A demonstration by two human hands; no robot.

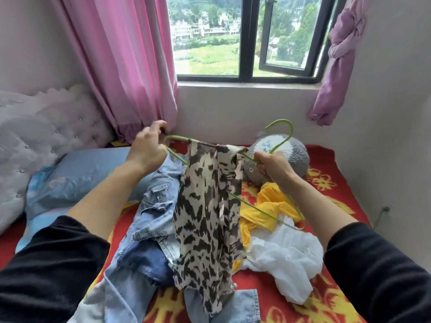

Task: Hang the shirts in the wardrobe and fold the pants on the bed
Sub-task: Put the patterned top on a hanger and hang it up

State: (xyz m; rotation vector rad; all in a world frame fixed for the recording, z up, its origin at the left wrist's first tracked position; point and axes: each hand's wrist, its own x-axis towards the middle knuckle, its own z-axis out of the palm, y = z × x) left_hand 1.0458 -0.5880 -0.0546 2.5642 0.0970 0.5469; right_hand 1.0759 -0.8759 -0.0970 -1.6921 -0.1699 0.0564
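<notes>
A cream top with dark blotches hangs from a green hanger held above the bed. My right hand grips the hanger just below its hook. My left hand holds the hanger's left end, fingers closed around the bend. Under the top lie light blue jeans and a darker denim piece. A yellow garment and a white one lie crumpled to the right. All rest on the red and yellow blanket of the bed.
A grey plush toy sits at the far side of the bed under the window. A blue pillow and a tufted headboard are on the left. Pink curtains hang behind. The wardrobe is out of view.
</notes>
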